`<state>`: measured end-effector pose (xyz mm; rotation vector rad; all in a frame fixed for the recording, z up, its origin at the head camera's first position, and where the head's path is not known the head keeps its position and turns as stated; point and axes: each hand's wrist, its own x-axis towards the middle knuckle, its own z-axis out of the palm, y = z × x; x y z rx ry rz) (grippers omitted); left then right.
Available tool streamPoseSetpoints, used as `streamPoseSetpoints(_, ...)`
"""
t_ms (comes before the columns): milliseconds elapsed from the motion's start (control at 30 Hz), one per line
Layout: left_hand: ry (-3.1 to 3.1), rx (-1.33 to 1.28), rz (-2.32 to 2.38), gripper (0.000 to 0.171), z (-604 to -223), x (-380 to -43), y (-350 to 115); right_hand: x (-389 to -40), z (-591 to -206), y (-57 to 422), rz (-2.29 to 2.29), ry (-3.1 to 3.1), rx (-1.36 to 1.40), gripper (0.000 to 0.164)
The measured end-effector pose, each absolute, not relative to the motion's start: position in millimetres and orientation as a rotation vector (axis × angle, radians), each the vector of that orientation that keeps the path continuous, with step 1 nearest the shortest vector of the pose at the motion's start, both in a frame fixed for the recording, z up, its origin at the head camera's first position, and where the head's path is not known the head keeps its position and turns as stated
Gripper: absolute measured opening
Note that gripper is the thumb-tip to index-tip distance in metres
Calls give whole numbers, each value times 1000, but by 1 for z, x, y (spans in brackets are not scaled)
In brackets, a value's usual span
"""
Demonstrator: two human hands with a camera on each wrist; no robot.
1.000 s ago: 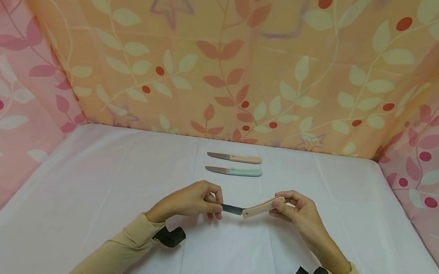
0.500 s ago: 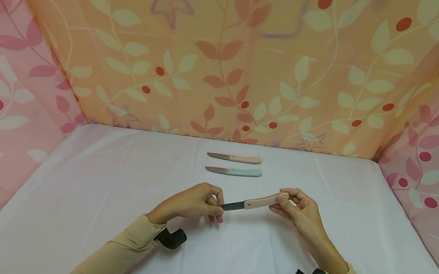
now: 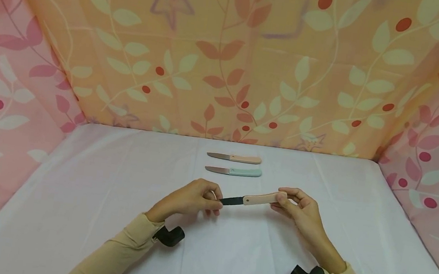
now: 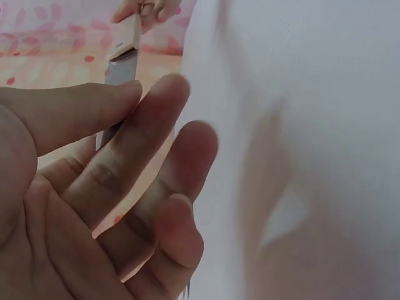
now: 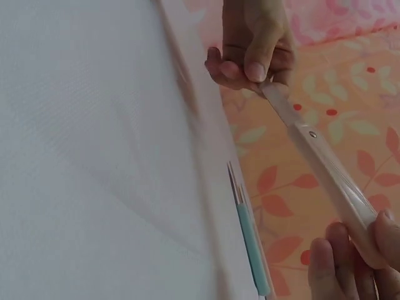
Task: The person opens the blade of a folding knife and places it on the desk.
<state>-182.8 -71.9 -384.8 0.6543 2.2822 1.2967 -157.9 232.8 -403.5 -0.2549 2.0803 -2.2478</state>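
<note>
A folding knife with a beige-pink handle [image 3: 259, 200] is held up between both hands, its blade [image 3: 233, 201] extended nearly in line with the handle. My left hand [image 3: 195, 200] pinches the blade's tip end between thumb and forefinger. In the left wrist view the other fingers curve loosely below the blade [image 4: 122, 70], clear of it. The handle's far end is gripped by my right hand [image 3: 298, 210], thumb on the near side. A rivet shows at the pivot end of the handle [image 5: 331, 172] in the right wrist view.
Behind the hands, a beige-handled knife [image 3: 245, 159] and a mint-green-handled knife [image 3: 245, 172] lie parallel on the white tablecloth [image 3: 108, 237], blades to the left. Flowered cloth [image 3: 221, 55] walls the back and sides. A black device [image 3: 169, 236] sits on each wrist.
A second ago the knife was bent at its pivot; the handle has since swung into line with the blade. In the last half second it has tilted slightly flatter. The two other knives stayed put.
</note>
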Motion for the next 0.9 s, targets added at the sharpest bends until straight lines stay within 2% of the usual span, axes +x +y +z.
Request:
streamPoseSetpoints(67, 2312, 648, 1294, 8, -386, -185, -75, -159, -405, 234, -2167, 2160, -235, 15)
streamPoseSetpoints(233, 2359, 624, 1294, 11, -391, -191, -81, -162, -409, 237, -2007, 2258, -214, 47)
streamPoseSetpoints(300, 2372, 604, 1295, 11, -392, -194, -83, -163, -411, 238, -1968, 2277, -228, 50)
streamPoseSetpoints(533, 2416, 540, 1277, 16, -395, -202, -91, -165, -418, 239, -1759, 2475, -249, 41)
streamPoseSetpoints(900, 2471, 405, 1259, 14, -404, -210, -100, -177, -424, 234, -1390, 2672, -408, 31)
